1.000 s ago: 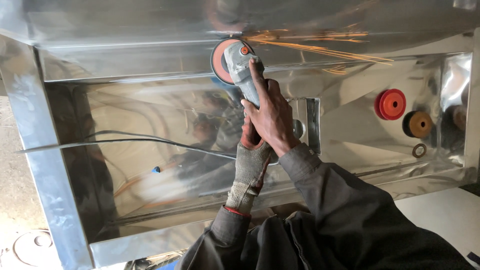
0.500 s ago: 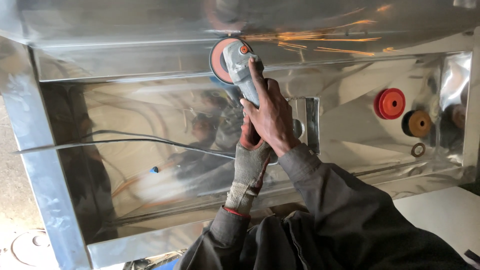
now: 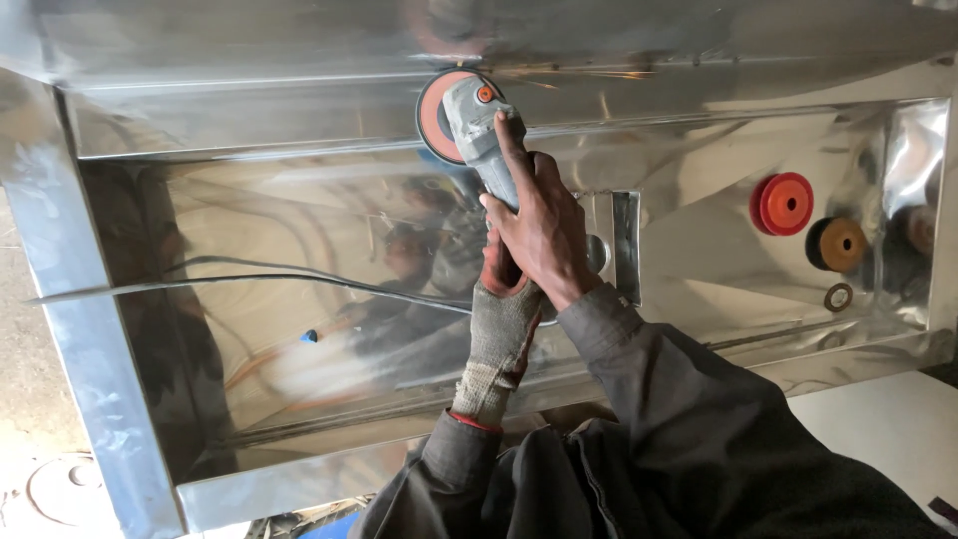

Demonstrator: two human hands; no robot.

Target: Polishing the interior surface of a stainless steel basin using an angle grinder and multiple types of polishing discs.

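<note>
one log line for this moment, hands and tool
right hand: grips angle grinder | left hand: gloved, on grinder's rear | disc: at steel sink upper wall, sparks

Both my hands, stacked one behind the other, arms reaching forward from the lower right.

My right hand (image 3: pixel 539 235) is bare, seen from the back, its fingers curled closed in a grip and the index finger (image 3: pixel 511 140) stretched straight forward ahead of the others. My left hand (image 3: pixel 499 314) wears a grey knit glove with a red cuff edge and sits just below and behind the right, touching it, its fingers wrapped closed. Both wrists run into dark grey sleeves; my right forearm slants in from the lower right, my left rises almost straight up beside it.
</note>
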